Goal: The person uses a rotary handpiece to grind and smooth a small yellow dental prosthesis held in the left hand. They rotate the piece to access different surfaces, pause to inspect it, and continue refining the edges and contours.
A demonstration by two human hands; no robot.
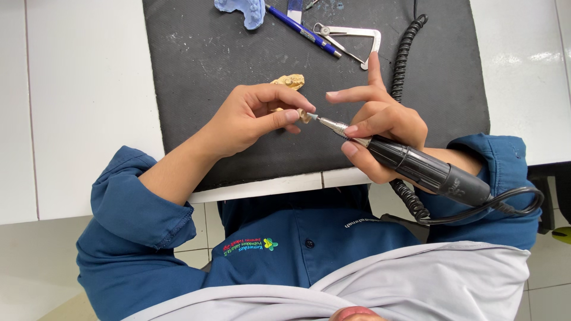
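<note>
My left hand [256,116] pinches a small tan piece [304,115] between thumb and forefinger above a black mat [208,71]. My right hand [380,122] grips a black rotary handpiece [428,169] like a pen. Its metal tip [324,121] touches the small piece. A tan dental cast [289,81] lies on the mat just behind my left fingers.
At the mat's far edge lie a blue dental cast [244,10], a blue pen [303,31] and a metal caliper [351,37]. A coiled black cord [403,59] runs along the mat's right side and loops back to the handpiece. The white table [83,107] surrounds the mat.
</note>
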